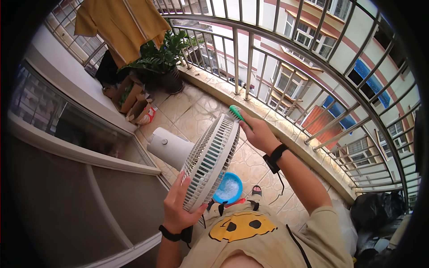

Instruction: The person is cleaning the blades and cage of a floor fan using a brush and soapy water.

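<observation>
You stand on a daylit balcony with a beige tiled floor (187,111). A curved metal railing (286,49) runs from twelve to four o'clock. A potted plant (163,60) sits at eleven o'clock.

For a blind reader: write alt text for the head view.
On a tiled balcony, a person's left hand steadies a white electric fan by its grille while the right hand presses a green brush to the grille's top. A blue basin sits below.

The fan (210,161) hides most of the blue bowl (229,188) behind its grille, and its stand is out of sight. The right hand (258,134) covers the handle of the green brush (235,112). The black bags (375,210) fade into the dark rim, perhaps holding rubbish.
</observation>
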A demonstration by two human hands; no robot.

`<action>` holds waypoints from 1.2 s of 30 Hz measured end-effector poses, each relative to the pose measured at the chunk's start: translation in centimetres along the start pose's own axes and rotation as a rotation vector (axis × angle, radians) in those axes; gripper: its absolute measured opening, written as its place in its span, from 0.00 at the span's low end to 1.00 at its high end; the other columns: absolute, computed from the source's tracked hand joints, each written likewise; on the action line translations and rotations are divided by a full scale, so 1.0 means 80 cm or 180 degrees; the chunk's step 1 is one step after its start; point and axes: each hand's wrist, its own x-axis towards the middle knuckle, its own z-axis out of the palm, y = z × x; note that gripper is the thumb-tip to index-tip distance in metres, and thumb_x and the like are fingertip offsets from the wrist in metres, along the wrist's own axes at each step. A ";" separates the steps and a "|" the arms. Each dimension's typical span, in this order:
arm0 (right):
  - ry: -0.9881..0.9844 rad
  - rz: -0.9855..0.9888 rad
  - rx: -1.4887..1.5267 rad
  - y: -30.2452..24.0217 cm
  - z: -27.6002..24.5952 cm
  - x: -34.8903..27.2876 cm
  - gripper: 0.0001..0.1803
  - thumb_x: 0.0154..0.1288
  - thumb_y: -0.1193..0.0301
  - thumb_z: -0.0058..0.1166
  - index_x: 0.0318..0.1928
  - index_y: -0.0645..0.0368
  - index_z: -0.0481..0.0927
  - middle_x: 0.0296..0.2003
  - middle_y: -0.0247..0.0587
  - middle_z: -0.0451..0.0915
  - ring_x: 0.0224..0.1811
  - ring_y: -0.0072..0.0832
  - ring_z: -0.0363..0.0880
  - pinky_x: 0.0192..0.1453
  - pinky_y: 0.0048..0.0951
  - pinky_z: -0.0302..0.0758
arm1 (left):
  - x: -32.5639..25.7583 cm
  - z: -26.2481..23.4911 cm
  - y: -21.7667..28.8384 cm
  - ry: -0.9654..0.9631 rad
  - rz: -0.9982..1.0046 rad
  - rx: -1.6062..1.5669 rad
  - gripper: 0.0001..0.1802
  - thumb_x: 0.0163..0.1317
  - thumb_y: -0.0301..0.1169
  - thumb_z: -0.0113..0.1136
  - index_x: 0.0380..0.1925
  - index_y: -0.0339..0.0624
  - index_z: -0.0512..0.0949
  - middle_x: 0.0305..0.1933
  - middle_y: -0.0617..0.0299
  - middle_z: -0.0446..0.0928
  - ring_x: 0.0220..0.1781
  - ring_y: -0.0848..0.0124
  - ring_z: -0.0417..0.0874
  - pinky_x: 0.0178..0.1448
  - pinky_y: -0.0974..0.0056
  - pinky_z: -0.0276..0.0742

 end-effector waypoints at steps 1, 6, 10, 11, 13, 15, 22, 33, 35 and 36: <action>-0.0014 0.0059 0.0260 0.000 0.002 0.003 0.24 0.77 0.63 0.51 0.69 0.55 0.71 0.33 0.57 0.78 0.36 0.54 0.79 0.44 0.45 0.77 | 0.000 -0.004 -0.004 -0.0009 0.0032 0.0003 0.49 0.45 0.37 0.78 0.69 0.39 0.68 0.68 0.30 0.70 0.66 0.36 0.76 0.67 0.47 0.75; -0.1121 -0.0779 -0.0511 -0.144 -0.009 -0.041 0.34 0.70 0.68 0.59 0.75 0.44 0.65 0.30 0.46 0.74 0.24 0.40 0.79 0.26 0.40 0.77 | 0.000 -0.003 -0.021 0.0190 -0.0123 0.0023 0.48 0.46 0.38 0.79 0.68 0.39 0.69 0.68 0.31 0.70 0.65 0.36 0.77 0.67 0.47 0.75; -0.0926 -0.0843 -0.0711 -0.143 -0.010 -0.048 0.31 0.72 0.68 0.56 0.74 0.44 0.66 0.29 0.45 0.74 0.25 0.40 0.79 0.27 0.39 0.77 | -0.003 -0.011 -0.018 0.0153 -0.0139 -0.0010 0.48 0.46 0.39 0.79 0.68 0.39 0.69 0.68 0.31 0.70 0.65 0.36 0.77 0.67 0.47 0.75; -0.0572 -0.0611 -0.0669 -0.098 -0.001 -0.035 0.30 0.73 0.68 0.54 0.73 0.46 0.67 0.29 0.47 0.75 0.27 0.42 0.80 0.30 0.39 0.78 | -0.004 -0.011 -0.014 0.0083 -0.0079 0.0033 0.48 0.47 0.37 0.76 0.69 0.37 0.67 0.68 0.32 0.71 0.65 0.37 0.77 0.66 0.47 0.76; -0.0024 -0.0262 -0.0448 -0.012 -0.002 -0.005 0.28 0.75 0.66 0.50 0.73 0.47 0.65 0.29 0.50 0.78 0.29 0.47 0.81 0.32 0.45 0.79 | 0.003 0.003 -0.005 0.0023 0.0029 0.0031 0.48 0.49 0.36 0.74 0.71 0.35 0.65 0.67 0.32 0.71 0.65 0.38 0.78 0.66 0.47 0.76; -0.0198 -0.0087 -0.0213 -0.028 0.001 -0.009 0.28 0.75 0.65 0.50 0.74 0.46 0.65 0.31 0.49 0.78 0.30 0.45 0.82 0.33 0.43 0.79 | 0.002 -0.001 -0.007 0.0018 0.0000 0.0080 0.47 0.46 0.38 0.78 0.68 0.38 0.69 0.67 0.31 0.71 0.64 0.36 0.78 0.66 0.46 0.76; -0.0672 -0.0631 -0.0463 -0.098 -0.008 -0.030 0.31 0.73 0.66 0.53 0.74 0.44 0.65 0.30 0.50 0.76 0.24 0.42 0.80 0.25 0.42 0.77 | 0.002 -0.006 -0.023 0.0130 -0.0019 0.0019 0.48 0.45 0.38 0.79 0.68 0.38 0.69 0.67 0.30 0.71 0.64 0.35 0.78 0.66 0.46 0.76; 0.0232 -0.0559 0.0021 -0.070 0.053 -0.071 0.39 0.67 0.72 0.58 0.77 0.52 0.61 0.30 0.50 0.74 0.28 0.42 0.77 0.27 0.41 0.76 | 0.007 -0.004 -0.020 -0.0008 -0.0163 0.0062 0.49 0.49 0.38 0.75 0.71 0.35 0.64 0.67 0.29 0.71 0.65 0.36 0.77 0.66 0.45 0.76; 0.0652 0.0090 0.0634 -0.017 0.048 -0.028 0.39 0.69 0.75 0.54 0.78 0.54 0.56 0.31 0.49 0.76 0.32 0.44 0.76 0.33 0.39 0.75 | 0.004 0.003 -0.012 -0.0056 -0.0094 0.0002 0.49 0.50 0.38 0.74 0.71 0.35 0.63 0.67 0.29 0.71 0.65 0.36 0.77 0.66 0.45 0.76; 0.0783 -0.0012 0.0611 -0.027 0.050 -0.036 0.39 0.69 0.75 0.55 0.78 0.54 0.56 0.32 0.50 0.76 0.32 0.45 0.76 0.32 0.40 0.75 | 0.004 0.006 -0.011 -0.0064 -0.0079 0.0008 0.48 0.51 0.39 0.73 0.71 0.34 0.63 0.67 0.30 0.71 0.65 0.37 0.78 0.66 0.45 0.76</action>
